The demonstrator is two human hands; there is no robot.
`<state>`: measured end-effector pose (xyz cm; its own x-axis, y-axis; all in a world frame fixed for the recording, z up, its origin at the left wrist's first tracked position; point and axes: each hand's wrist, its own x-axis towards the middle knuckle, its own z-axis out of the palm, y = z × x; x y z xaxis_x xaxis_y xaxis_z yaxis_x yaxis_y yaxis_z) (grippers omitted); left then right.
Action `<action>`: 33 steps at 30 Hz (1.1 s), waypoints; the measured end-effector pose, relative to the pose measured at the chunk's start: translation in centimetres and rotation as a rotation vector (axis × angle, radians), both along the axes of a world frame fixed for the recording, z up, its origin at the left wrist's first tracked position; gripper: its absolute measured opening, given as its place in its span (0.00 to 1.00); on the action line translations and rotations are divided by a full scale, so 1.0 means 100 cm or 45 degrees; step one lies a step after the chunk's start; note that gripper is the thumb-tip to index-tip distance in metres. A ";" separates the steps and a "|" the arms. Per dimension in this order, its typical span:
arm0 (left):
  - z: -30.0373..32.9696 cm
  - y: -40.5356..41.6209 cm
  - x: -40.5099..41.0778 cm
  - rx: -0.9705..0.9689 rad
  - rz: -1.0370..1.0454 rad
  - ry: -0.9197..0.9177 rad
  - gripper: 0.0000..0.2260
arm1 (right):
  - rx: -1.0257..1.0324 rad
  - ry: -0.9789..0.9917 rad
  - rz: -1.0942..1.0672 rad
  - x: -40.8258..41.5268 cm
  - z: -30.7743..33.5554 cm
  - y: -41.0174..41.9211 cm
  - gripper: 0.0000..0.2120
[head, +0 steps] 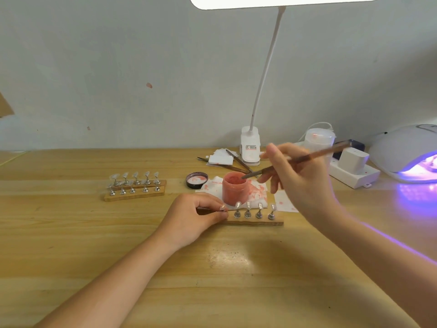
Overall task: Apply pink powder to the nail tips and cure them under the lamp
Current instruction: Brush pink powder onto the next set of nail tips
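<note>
The right hand [299, 176] pinches a brush [295, 159] in curled fingers, its tip dipped into the open jar [234, 190] of pink powder, which stands on stained tissue [259, 194]. The left hand [198, 215] rests on the table [212, 268], fingers curled, pinching a nail tip [222, 207] at the left end of a wooden strip [257, 222] just in front of the jar; four more tips stand on the strip. The lid [196, 180] lies left of the jar. Two more strips [136, 189] sit further left. The curing lamp [406, 153] glows violet at far right
</note>
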<state>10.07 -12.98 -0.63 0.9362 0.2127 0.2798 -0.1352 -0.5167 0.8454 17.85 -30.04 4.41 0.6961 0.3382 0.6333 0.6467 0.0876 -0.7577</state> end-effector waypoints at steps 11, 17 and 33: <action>-0.001 -0.003 -0.004 0.095 -0.006 -0.121 0.09 | -0.186 -0.254 -0.004 -0.026 -0.050 -0.004 0.21; -0.001 -0.004 -0.003 0.080 0.074 -0.064 0.10 | -0.119 -0.242 0.025 -0.026 -0.052 -0.005 0.22; 0.000 -0.003 -0.002 0.062 -0.041 -0.102 0.05 | -0.163 -0.333 0.058 -0.024 -0.058 -0.004 0.28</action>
<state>9.92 -13.25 -0.64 0.9167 0.1670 0.3630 -0.2186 -0.5510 0.8054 15.46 -30.46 -1.37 0.4969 0.4540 0.7395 0.8193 0.0356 -0.5723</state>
